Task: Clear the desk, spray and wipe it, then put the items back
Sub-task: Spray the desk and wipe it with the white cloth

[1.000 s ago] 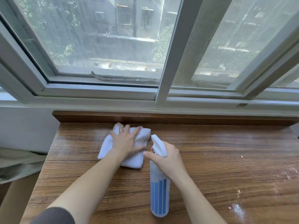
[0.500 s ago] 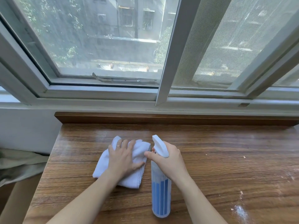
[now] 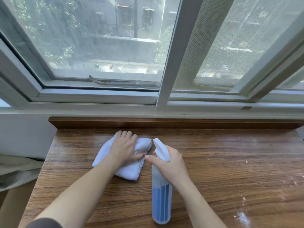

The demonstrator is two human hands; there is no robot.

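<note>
We saw the left hand (image 3: 125, 149) lying flat on a white cloth (image 3: 115, 168), fingers spread and straight, pressing it down on the desk (image 3: 230, 170). A thin ring sat on one finger. The left arm reached in from the bottom left, bare up to a dark sleeve (image 3: 44, 223) at the corner.

The right hand (image 3: 171, 165) was wrapped around the neck of a spray bottle (image 3: 162, 199). Its fingers curled tight around it, and the thumb pointed left, toward the cloth. The right arm came up from the bottom edge.

The cloth was soft and fluffy, folded into a thick pad, and it lay near the back left part of the desk. The bottle stood up straight just to the right of the cloth. It was tall and round, made of see-through plastic with blue inside, and it had a white pointed top.

The desk was brown wood with dark wavy lines, and it looked shiny. Some white dusty marks (image 3: 242, 218) were on its right side. A wooden ledge (image 3: 164, 123) ran along the back of the desk. Behind it was a big window (image 3: 174, 51) with a pale frame and a mesh screen on the right.
</note>
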